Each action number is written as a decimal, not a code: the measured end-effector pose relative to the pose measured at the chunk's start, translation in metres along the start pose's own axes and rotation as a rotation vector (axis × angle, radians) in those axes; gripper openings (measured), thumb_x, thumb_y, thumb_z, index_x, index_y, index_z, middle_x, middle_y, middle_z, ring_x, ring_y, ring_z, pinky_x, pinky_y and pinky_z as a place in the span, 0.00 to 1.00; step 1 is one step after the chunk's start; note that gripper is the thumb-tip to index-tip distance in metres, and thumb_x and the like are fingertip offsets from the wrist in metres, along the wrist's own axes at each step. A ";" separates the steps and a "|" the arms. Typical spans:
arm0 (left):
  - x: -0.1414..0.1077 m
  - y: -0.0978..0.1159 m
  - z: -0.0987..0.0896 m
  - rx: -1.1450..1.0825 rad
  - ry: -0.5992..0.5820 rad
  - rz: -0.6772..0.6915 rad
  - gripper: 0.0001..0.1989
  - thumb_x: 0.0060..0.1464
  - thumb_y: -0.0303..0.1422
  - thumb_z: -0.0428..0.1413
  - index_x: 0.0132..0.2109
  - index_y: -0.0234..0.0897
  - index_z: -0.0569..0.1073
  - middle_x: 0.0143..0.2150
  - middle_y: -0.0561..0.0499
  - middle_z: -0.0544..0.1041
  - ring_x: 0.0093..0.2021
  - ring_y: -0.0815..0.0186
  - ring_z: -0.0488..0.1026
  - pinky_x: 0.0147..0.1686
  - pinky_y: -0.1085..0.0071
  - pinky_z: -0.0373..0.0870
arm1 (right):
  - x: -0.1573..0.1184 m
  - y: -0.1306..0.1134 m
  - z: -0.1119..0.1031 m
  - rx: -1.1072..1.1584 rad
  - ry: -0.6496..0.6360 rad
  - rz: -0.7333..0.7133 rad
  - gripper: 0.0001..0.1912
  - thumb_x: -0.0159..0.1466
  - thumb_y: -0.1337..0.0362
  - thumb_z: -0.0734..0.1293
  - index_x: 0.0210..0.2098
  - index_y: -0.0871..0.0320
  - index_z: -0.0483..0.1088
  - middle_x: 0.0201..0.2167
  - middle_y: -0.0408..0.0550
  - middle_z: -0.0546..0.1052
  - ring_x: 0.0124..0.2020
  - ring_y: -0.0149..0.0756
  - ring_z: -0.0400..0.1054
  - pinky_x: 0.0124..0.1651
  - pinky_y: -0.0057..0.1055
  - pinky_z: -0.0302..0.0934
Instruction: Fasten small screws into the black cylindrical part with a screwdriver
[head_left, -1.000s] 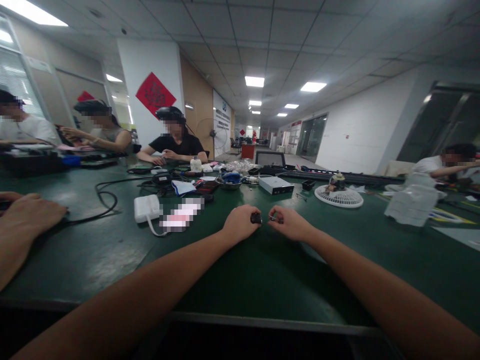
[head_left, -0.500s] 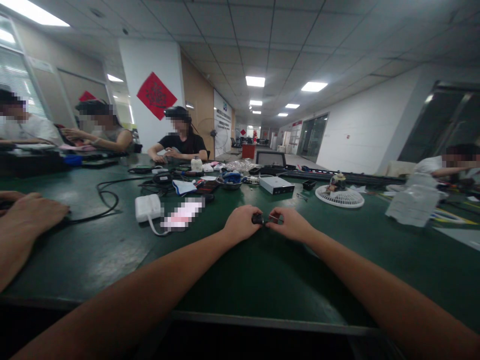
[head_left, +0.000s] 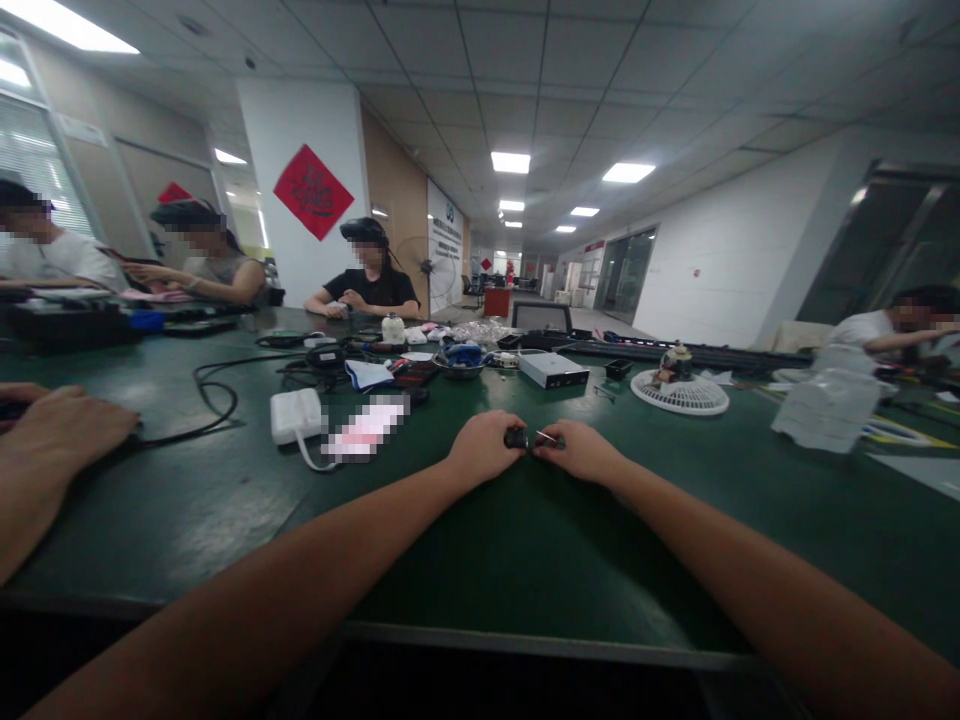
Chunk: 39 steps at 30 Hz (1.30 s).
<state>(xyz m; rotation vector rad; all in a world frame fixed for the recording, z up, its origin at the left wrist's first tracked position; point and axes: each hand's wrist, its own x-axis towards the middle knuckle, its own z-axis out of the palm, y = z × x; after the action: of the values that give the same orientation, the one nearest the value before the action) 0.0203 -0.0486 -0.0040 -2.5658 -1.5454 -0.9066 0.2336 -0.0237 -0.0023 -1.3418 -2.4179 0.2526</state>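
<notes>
My left hand (head_left: 482,448) holds a small black plastic part (head_left: 515,437) between its fingers at the middle of the green workbench (head_left: 525,560). My right hand (head_left: 581,451) pinches a thin metal pin or small tool (head_left: 548,438), whose tip is at or very near the black part. The two hands nearly meet, and the fingers partly hide the small objects. A white power adapter (head_left: 295,416) with its cable lies to the left of my left hand.
Another person's hand (head_left: 64,428) rests at the bench's left edge beside a black cable (head_left: 214,390). Ahead stand a silver box (head_left: 553,370), a round white fan (head_left: 679,394) and a bowl (head_left: 459,366) among tools. A clear plastic bag (head_left: 827,408) lies right. Co-workers sit around the bench.
My hands have moved closer together, bringing the metal piece up to the black part. The seated person across the bench has shifted slightly.
</notes>
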 end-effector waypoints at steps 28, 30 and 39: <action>-0.001 0.007 -0.007 -0.069 -0.083 0.286 0.16 0.51 0.35 0.66 0.49 0.42 0.79 0.46 0.50 0.82 0.47 0.60 0.77 0.49 0.66 0.67 | 0.000 0.002 -0.002 0.401 0.146 -0.052 0.16 0.50 0.60 0.76 0.35 0.59 0.75 0.33 0.43 0.79 0.29 0.31 0.66 0.32 0.28 0.58; -0.001 0.007 -0.008 -0.074 -0.081 0.306 0.16 0.52 0.34 0.65 0.49 0.42 0.79 0.47 0.50 0.81 0.48 0.60 0.77 0.51 0.65 0.67 | 0.002 0.004 0.000 0.473 0.129 -0.044 0.16 0.49 0.60 0.77 0.35 0.60 0.74 0.32 0.44 0.78 0.31 0.33 0.69 0.35 0.29 0.60; -0.001 0.010 -0.007 -0.051 -0.036 0.300 0.15 0.52 0.34 0.65 0.48 0.40 0.78 0.46 0.49 0.81 0.48 0.58 0.76 0.49 0.63 0.66 | 0.001 0.000 0.003 0.599 0.100 0.034 0.14 0.51 0.60 0.76 0.33 0.60 0.73 0.30 0.44 0.76 0.32 0.34 0.69 0.37 0.30 0.62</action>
<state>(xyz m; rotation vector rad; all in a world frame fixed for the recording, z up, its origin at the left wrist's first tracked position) 0.0243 -0.0567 0.0042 -2.7597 -1.1109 -0.8797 0.2318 -0.0227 -0.0051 -1.0827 -2.0000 0.8208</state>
